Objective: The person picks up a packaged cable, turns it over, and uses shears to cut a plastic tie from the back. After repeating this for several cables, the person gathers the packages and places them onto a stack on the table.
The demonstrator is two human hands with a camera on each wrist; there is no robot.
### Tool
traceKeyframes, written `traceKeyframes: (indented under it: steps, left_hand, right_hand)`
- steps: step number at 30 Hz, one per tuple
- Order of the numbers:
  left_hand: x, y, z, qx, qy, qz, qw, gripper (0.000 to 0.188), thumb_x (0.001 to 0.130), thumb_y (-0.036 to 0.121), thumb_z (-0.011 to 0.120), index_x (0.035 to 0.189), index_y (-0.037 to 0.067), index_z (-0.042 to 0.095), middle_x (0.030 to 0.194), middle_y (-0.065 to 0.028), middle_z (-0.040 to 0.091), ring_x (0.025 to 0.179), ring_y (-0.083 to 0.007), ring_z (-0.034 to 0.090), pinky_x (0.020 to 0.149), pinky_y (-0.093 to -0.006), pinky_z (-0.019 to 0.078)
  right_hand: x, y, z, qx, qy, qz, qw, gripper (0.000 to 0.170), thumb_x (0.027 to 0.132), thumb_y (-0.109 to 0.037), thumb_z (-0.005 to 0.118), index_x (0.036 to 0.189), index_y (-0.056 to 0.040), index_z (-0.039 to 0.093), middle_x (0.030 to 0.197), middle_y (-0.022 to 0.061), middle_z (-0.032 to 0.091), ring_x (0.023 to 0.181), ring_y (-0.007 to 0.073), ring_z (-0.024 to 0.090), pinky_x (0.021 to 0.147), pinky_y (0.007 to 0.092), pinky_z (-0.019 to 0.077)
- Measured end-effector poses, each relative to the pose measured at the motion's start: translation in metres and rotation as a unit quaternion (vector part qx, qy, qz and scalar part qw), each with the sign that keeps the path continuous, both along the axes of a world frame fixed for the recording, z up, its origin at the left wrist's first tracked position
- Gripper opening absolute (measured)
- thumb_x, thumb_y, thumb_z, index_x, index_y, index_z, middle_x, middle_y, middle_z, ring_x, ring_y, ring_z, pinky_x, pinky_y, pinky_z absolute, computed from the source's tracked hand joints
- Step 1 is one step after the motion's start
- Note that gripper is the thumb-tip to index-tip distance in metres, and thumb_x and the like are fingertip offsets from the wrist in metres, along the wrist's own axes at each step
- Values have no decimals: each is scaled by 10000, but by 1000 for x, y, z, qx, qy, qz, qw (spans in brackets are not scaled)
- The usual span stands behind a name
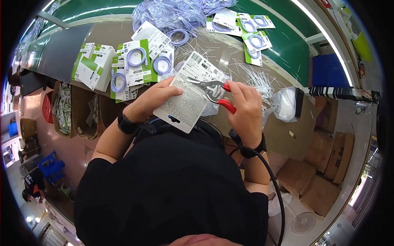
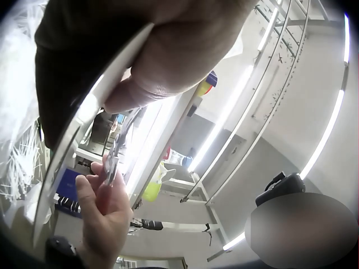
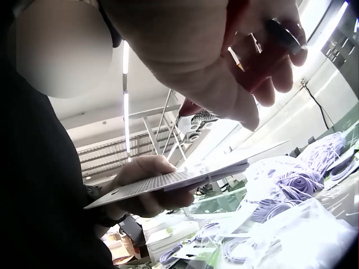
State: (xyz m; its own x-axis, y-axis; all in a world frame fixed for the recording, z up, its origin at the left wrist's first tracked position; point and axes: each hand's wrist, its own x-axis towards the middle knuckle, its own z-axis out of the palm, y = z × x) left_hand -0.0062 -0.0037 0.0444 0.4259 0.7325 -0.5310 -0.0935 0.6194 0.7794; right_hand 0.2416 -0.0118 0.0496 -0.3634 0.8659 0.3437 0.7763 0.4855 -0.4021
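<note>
My left hand (image 1: pixel 158 96) grips a white printed card (image 1: pixel 186 100) by its left edge, thumb on the text side, the rest of the fingers behind it. In the right wrist view a purple cable (image 3: pixel 216 175) shows beneath the card (image 3: pixel 162 182). My right hand (image 1: pixel 247 107) holds pliers or cutters with red handles (image 1: pixel 227 105); their metal jaws lie over the upper middle of the card. Whether the jaws touch the card, I cannot tell. The left wrist view shows the right hand (image 2: pixel 106 216) around the tool, past the card's edge.
Packs with purple cables (image 1: pixel 136 57) lie at the left, beside stacked cards (image 1: pixel 93 67). Bagged cables (image 1: pixel 168 14) are piled at the back, with more packs (image 1: pixel 254 41) at the back right. White ties (image 1: pixel 258 82) and a plastic bag (image 1: pixel 285 104) lie to the right.
</note>
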Motion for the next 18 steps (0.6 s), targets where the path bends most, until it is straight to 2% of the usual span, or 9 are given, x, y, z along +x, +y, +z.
traceKeyframes:
  steps: [1, 6, 10, 13, 14, 17, 18]
  left_hand:
    - [0, 0, 1, 0, 1, 0, 1000, 482, 866, 132, 472, 1316, -16, 380, 1179, -111, 546, 1012, -164, 567, 852, -277, 458]
    - [1, -2, 1, 16, -9, -9, 1000, 471, 869, 134, 469, 1308, -11, 383, 1171, -108, 546, 1008, -159, 566, 848, -274, 453]
    - [1, -4, 1, 16, -3, -13, 1000, 473, 871, 141, 468, 1310, -10, 378, 1165, -106, 547, 1008, -156, 562, 849, -271, 448]
    - [1, -5, 0, 15, -3, -11, 1000, 474, 874, 151, 466, 1310, -10, 375, 1161, -106, 547, 1013, -154, 558, 849, -271, 446]
    - [1, -5, -3, 16, -11, -12, 1000, 469, 875, 136, 470, 1311, -9, 377, 1169, -104, 544, 1017, -153, 556, 855, -271, 445]
    - [-1, -3, -5, 21, -30, -14, 999, 461, 876, 106, 479, 1312, -8, 382, 1184, -100, 537, 1026, -152, 551, 866, -270, 441]
    - [-2, -5, -5, 52, -30, -8, 998, 462, 876, 85, 486, 1316, -6, 383, 1207, -108, 525, 1074, -169, 528, 899, -282, 423]
  right_hand:
    - [-3, -1, 1, 14, -36, 12, 999, 494, 679, -67, 697, 1156, -64, 569, 1038, 90, 591, 949, 274, 541, 833, 392, 407]
    - [-8, 0, -6, 4, -47, 16, 999, 495, 678, -74, 699, 1156, -65, 570, 1040, 91, 591, 963, 271, 535, 834, 392, 401]
    - [-9, 0, -7, 26, -55, 27, 998, 501, 677, -85, 700, 1159, -59, 566, 1022, 98, 593, 895, 281, 559, 791, 389, 424]
    - [-7, -4, -6, -75, -57, 39, 995, 459, 690, -98, 699, 1131, -49, 577, 1024, 112, 595, 844, 298, 591, 736, 368, 451]
    - [-6, -4, -8, -75, -57, 38, 995, 459, 690, -98, 699, 1131, -49, 577, 1024, 112, 595, 844, 298, 591, 736, 368, 451]
    - [-1, 0, -23, -142, 121, 25, 982, 410, 767, -119, 684, 1140, -21, 544, 1047, 133, 602, 833, 277, 624, 727, 333, 478]
    - [-1, 2, -25, -141, 121, 25, 982, 410, 767, -119, 684, 1140, -21, 544, 1047, 133, 602, 833, 277, 624, 727, 333, 478]
